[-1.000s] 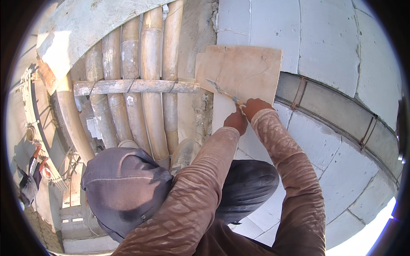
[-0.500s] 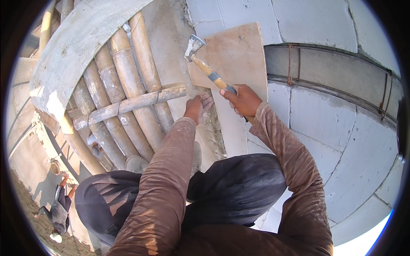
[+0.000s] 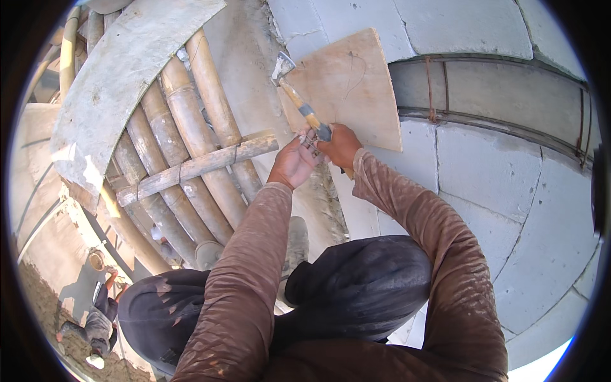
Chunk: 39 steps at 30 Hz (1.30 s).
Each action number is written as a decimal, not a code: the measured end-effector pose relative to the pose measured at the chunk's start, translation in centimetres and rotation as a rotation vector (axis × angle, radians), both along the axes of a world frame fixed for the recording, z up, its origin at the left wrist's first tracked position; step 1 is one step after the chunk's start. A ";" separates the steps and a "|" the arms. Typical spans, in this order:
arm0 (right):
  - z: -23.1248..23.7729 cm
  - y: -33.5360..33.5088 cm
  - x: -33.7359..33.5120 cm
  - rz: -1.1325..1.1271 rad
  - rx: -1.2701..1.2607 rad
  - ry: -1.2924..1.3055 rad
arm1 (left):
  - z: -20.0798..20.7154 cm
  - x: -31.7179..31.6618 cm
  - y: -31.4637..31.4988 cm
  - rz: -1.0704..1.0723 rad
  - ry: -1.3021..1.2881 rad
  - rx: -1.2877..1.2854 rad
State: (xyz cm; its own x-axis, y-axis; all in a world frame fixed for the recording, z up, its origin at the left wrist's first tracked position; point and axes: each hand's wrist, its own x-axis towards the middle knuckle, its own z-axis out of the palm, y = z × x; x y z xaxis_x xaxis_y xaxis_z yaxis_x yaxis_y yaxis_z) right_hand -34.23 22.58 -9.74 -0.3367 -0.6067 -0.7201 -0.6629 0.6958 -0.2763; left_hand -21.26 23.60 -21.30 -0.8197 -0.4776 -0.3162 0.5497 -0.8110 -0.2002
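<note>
Evidently both bare hands work close together, just below the left edge of a thin tan plywood sheet (image 3: 366,76). The right hand (image 3: 340,146) is closed around the handle of a hatchet (image 3: 299,100) with a yellowish wooden shaft, a dark grey band and a flared, whitish-smeared metal head. The hatchet slants up and to the left from that grip, its head in front of the plywood's left corner; whether the two touch cannot be told. Just beside it, the left hand (image 3: 293,162) is turned palm up, its fingers partly curled near the right hand's knuckles. Small dull pieces (image 3: 310,141) show at those fingertips, too small to identify, and I cannot tell how firmly they are pinched. The plywood lies over pale grey-white blocks (image 3: 480,165), and beside it runs a grey channel (image 3: 503,89) crossed by thin rusty rods (image 3: 429,89). To the left, a row of thick, weathered bamboo poles (image 3: 207,89) is crossed by a split bamboo bar (image 3: 197,167), with a curved-looking grey sheet (image 3: 121,76) over their upper ends. Dark-trousered knees (image 3: 366,286) are bent below the hands, and a co-worker (image 3: 98,325) shows far down at lower left.
</note>
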 end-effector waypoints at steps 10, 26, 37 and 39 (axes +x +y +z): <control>-1.1 -0.8 -0.8 0.164 -0.017 0.243 | -1.1 -0.8 0.1 -0.168 -0.705 -0.078; -1.7 -2.6 -1.7 -0.033 0.001 -0.052 | 4.1 3.0 -1.3 -0.294 -1.393 -1.672; -1.4 -6.3 1.1 -0.044 -0.178 -0.102 | 7.3 14.7 -15.6 -0.311 -2.143 -1.431; -2.0 -5.8 2.7 0.005 -0.178 0.002 | 5.8 17.2 -14.6 -0.136 -2.385 -0.876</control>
